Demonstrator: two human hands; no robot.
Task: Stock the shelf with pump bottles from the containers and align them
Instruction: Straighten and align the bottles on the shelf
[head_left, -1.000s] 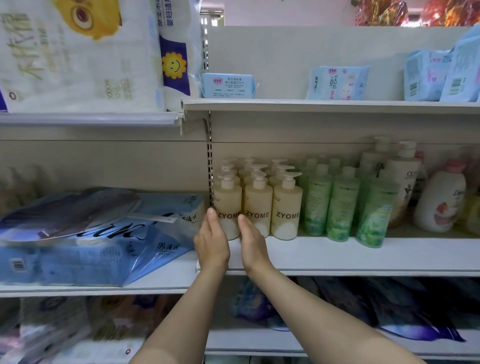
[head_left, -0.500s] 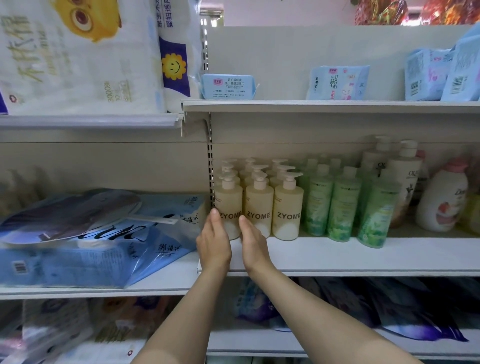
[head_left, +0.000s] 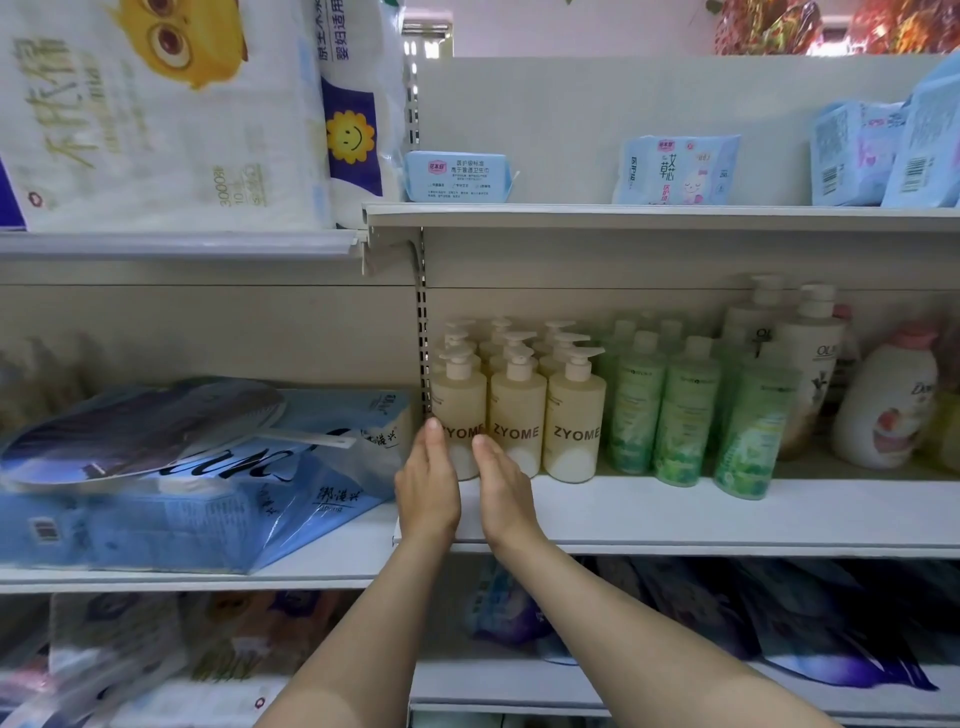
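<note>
Two hands reach out to one bottle (head_left: 457, 415) at the left end of the front row. There is only the head view. The left hand (head_left: 427, 486) is flat, with straight fingers held close together, and it lies along the left side of the bottle. The right hand (head_left: 503, 493) is flat too, fingers together, and it lies along the right side. The palms face each other with the bottle between them. I think the hands stand like this to slide the bottle straight and set it level with its row, not to lift it. Neither hand curls round it.

The bottle stands upright on the white shelf (head_left: 727, 512), right beside the slotted post (head_left: 422, 332). It is pale cream with a cream pump on top. Dark letters on it read ZYOME, but the hands hide part of the word. Two more bottles (head_left: 545, 415) of the same kind stand just to its right, side by side, labels facing out. More cream pumps show behind them in rows. The pump spouts mostly point right.

Green bottles (head_left: 685, 410) stand next in line, close to the cream ones. I judge the cream rows are nearly full and neat, so this is likely a last tidy-up. No containers show here.
</note>
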